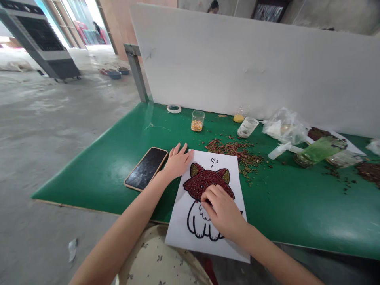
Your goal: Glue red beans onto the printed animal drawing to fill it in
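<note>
A white sheet (178, 227) with a black-outlined fox drawing lies at the table's front edge, its lower end jutting past it. Dark red beans cover the fox's head (197, 183), and greenish ones fill its ears; the body is bare paper. My right hand (221, 208) is over the lower part of the head, thumb and fingers pinched together; anything between them is hidden. My left hand (178, 160) lies flat with fingers spread at the sheet's upper left corner. A phone (146, 168) rests beside my left wrist. Loose red and green beans (234, 152) are scattered beyond the sheet.
On the green table (97, 166) stand a cup of yellow grains (197, 122), a white cup (247, 127) and a tape roll (173, 108). A plastic bag (285, 126) and a tipped green container (322, 150) are at right. A white panel (237, 59) borders the back.
</note>
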`<state>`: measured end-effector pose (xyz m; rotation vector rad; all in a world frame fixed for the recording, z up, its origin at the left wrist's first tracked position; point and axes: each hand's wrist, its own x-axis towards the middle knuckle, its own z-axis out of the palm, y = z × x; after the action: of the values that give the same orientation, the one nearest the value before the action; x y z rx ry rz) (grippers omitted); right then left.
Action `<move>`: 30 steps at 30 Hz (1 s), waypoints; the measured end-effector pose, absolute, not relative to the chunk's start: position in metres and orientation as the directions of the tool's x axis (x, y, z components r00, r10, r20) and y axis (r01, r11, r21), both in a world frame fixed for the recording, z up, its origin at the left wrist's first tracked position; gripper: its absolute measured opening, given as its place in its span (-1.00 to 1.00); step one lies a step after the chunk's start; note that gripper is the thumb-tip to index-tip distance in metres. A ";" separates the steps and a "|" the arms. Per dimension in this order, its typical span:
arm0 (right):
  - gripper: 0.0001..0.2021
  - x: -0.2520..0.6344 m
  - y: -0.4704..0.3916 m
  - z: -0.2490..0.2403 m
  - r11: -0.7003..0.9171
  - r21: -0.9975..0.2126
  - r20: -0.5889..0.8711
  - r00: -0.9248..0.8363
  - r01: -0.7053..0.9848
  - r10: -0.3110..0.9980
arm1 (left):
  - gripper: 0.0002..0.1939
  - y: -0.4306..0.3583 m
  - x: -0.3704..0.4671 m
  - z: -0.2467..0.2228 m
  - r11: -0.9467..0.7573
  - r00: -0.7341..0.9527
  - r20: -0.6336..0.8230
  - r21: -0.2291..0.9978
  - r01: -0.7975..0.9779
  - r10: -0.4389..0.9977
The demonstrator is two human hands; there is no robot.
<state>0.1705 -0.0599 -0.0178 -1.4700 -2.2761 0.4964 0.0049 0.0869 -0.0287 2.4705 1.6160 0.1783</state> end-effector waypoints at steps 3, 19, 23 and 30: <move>-0.89 0.170 -0.059 -0.022 0.405 -0.477 0.150 -0.382 0.780 0.912 | -0.53 0.087 0.005 -0.029 -0.392 0.404 -0.001 0.233 0.890 0.915; -0.86 0.172 -0.059 -0.017 0.415 -0.470 0.186 -0.372 0.779 0.909 | -0.52 0.085 0.005 -0.026 -0.405 0.419 -0.015 0.229 0.885 0.908; -0.88 0.169 -0.060 -0.021 0.440 -0.455 0.181 -0.404 0.774 0.897 | -0.52 0.084 0.005 -0.027 -0.403 0.418 -0.016 0.230 0.886 0.908; -0.88 0.165 -0.061 -0.026 0.452 -0.406 0.199 -0.406 0.794 0.892 | -0.53 0.085 0.004 -0.030 -0.404 0.418 -0.007 0.245 0.881 0.908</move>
<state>0.1647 -0.0607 -0.0258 -1.4243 -2.3220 0.3493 0.0041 0.0853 -0.0305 2.4609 1.5781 0.1880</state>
